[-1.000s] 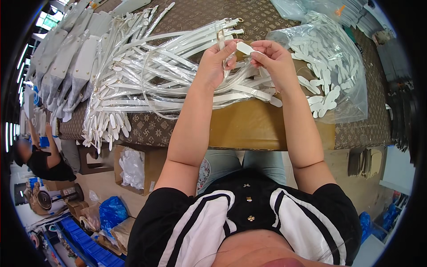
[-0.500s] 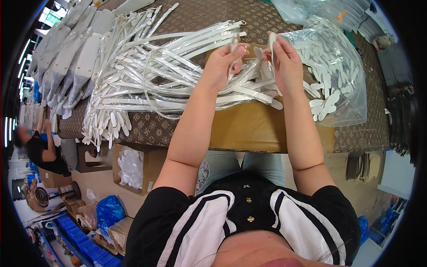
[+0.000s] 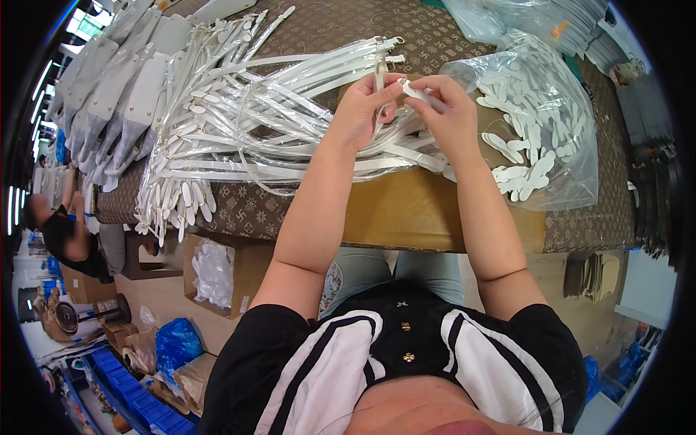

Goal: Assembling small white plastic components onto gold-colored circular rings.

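While the left hand (image 3: 366, 107) pinches a strap (image 3: 379, 72), the right hand (image 3: 446, 110) pinches a tag (image 3: 417, 93), apparently a joining step needing careful alignment.

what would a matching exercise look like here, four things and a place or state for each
1. straps
2. loose tabs
3. box
4. right hand

A. crumpled plastic inside
B. mostly in a clear bag 
C. fingers pinching a white tab
D. heaped on the table, left of the clear bag

Pairs: 1-D, 2-B, 3-A, 4-C
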A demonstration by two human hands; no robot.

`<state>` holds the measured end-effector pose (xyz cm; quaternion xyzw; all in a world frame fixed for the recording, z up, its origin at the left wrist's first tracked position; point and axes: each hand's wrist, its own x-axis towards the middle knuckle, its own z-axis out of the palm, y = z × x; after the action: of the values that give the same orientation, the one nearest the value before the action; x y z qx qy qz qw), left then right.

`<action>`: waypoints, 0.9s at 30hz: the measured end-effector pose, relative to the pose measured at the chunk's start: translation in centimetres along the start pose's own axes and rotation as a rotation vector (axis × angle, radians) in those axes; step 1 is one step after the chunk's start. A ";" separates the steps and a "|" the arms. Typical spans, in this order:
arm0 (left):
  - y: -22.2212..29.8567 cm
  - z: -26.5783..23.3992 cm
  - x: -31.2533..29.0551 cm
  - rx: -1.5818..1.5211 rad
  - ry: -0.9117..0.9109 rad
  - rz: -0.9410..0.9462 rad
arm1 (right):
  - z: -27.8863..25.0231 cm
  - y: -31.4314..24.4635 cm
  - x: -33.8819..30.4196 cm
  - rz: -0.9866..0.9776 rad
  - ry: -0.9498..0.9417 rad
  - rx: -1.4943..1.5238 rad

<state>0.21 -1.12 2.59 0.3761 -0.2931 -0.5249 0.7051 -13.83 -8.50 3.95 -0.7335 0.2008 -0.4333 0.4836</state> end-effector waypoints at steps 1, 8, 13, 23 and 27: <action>0.1 -0.1 0.0 -0.008 -0.011 0.011 | 0.1 0.1 0.0 -0.107 0.040 -0.066; 0.7 0.0 -0.5 -0.054 -0.029 -0.009 | 0.0 -0.4 -0.5 -0.070 0.038 -0.021; 0.8 -0.4 -0.6 -0.014 -0.087 -0.074 | 0.5 0.3 -0.6 -0.054 0.096 0.045; 0.3 0.2 -0.2 -0.116 -0.091 -0.011 | -0.9 -0.3 0.6 0.262 -0.034 0.218; 0.3 -0.2 -0.4 -0.086 -0.068 0.028 | -1.0 0.4 0.4 0.345 -0.070 0.329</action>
<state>0.45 -0.68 2.76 0.3231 -0.2992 -0.5395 0.7177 -14.43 -9.52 3.93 -0.6143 0.2327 -0.3455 0.6701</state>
